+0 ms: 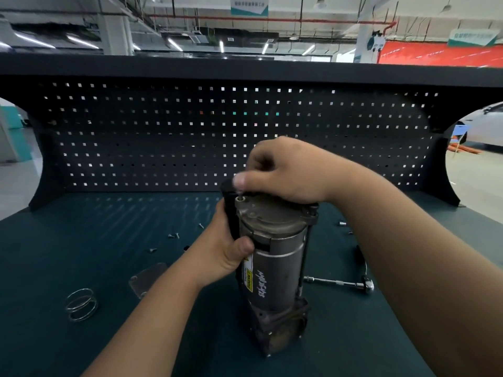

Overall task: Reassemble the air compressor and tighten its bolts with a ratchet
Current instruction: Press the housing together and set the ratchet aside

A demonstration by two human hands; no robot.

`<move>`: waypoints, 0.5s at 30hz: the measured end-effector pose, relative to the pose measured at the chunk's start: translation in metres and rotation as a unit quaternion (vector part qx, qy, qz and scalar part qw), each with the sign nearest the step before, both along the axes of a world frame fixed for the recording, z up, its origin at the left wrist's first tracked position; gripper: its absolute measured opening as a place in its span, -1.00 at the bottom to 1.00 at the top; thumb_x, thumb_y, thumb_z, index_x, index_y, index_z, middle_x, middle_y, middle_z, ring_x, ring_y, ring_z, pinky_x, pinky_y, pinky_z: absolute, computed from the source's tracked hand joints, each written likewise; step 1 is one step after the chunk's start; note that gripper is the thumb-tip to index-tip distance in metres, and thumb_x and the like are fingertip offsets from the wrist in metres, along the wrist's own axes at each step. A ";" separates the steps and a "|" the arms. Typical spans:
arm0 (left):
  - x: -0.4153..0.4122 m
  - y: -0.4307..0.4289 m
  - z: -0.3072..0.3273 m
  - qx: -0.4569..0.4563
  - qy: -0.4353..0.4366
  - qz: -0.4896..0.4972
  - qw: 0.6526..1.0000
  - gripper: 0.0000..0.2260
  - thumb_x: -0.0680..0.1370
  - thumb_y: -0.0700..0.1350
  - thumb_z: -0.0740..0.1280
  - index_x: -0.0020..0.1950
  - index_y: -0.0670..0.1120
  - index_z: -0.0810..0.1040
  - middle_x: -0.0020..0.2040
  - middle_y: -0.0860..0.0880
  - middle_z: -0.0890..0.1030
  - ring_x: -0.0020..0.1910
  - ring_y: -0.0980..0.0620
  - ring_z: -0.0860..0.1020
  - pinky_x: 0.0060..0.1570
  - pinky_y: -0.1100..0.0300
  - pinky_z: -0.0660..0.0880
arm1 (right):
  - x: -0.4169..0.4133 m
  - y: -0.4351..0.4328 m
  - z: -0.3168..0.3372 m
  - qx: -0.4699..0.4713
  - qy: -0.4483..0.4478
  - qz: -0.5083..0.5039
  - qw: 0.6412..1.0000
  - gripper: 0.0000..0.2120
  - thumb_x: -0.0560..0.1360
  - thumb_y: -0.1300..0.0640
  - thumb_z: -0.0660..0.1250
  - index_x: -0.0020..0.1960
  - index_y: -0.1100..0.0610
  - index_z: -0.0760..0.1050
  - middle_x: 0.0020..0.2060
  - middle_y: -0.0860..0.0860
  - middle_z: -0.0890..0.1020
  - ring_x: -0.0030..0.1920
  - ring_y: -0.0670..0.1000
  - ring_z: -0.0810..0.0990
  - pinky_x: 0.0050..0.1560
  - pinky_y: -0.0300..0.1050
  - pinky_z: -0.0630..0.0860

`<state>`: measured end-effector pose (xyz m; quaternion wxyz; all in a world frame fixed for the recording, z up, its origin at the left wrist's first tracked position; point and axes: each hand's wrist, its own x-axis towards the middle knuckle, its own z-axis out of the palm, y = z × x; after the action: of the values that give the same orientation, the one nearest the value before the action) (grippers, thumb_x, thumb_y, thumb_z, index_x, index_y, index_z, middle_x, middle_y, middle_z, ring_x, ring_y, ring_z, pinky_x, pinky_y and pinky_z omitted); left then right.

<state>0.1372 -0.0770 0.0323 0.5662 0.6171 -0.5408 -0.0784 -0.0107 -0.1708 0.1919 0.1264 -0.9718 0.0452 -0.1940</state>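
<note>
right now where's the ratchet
In the head view the ratchet lies on the green table, just right of the upright air compressor, with its extension bar pointing toward the compressor.

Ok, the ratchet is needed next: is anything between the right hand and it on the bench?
Nothing visible. The ratchet lies bare on the bench right of the compressor, below the right forearm; the right hand pinches a bolt on top.

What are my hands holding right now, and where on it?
The left hand grips the upright compressor by its upper left side. The right hand appears to pinch a bolt at the compressor's top end; the pinch is blurred.
</note>
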 end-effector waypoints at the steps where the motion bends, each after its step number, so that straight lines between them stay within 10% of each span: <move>1: -0.004 -0.001 0.002 0.003 -0.005 0.008 1.000 -0.02 0.22 0.44 0.41 0.49 0.02 0.15 0.45 -0.03 0.36 0.45 -0.12 0.33 0.34 -0.15 0.33 | -0.008 -0.006 0.002 0.028 -0.022 0.002 0.999 -0.65 0.41 -0.30 0.30 -0.16 0.00 0.55 -0.23 -0.10 0.62 -0.24 -0.14 0.58 -0.22 -0.17 0.48; 8: -0.011 -0.003 0.009 -0.002 0.041 -0.031 0.999 0.14 0.14 0.46 0.43 0.49 -0.18 0.16 0.41 -0.17 0.42 0.41 -0.18 0.37 0.35 -0.28 0.27 | -0.055 -0.020 -0.077 0.227 -0.053 0.031 0.972 0.02 0.16 -0.51 0.32 0.50 -0.22 0.00 0.28 -0.43 0.33 0.27 -0.43 0.36 0.27 -0.40 0.35; 11: -0.010 -0.003 0.009 -0.001 0.042 -0.030 0.999 0.18 0.11 0.48 0.42 0.48 -0.24 0.17 0.38 -0.20 0.44 0.39 -0.18 0.39 0.34 -0.27 0.29 | -0.054 -0.016 -0.110 0.242 -0.099 0.037 0.965 -0.19 0.34 -0.35 0.32 0.48 -0.19 0.08 0.37 -0.32 0.34 0.36 -0.25 0.36 0.36 -0.14 0.36; 15: -0.010 -0.002 0.007 -0.013 0.043 -0.012 0.999 0.18 0.11 0.47 0.44 0.50 -0.20 0.15 0.41 -0.16 0.42 0.41 -0.17 0.37 0.36 -0.27 0.26 | -0.053 -0.020 -0.101 0.232 -0.252 0.019 0.939 -0.67 0.45 -0.18 0.20 0.20 -0.22 0.42 0.11 -0.28 0.49 0.15 -0.22 0.50 0.09 -0.37 0.41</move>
<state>0.1273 -0.0790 0.0395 0.5958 0.5995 -0.5241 -0.1049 -0.0638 -0.1904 0.0913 0.3593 -0.8352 0.0375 -0.4147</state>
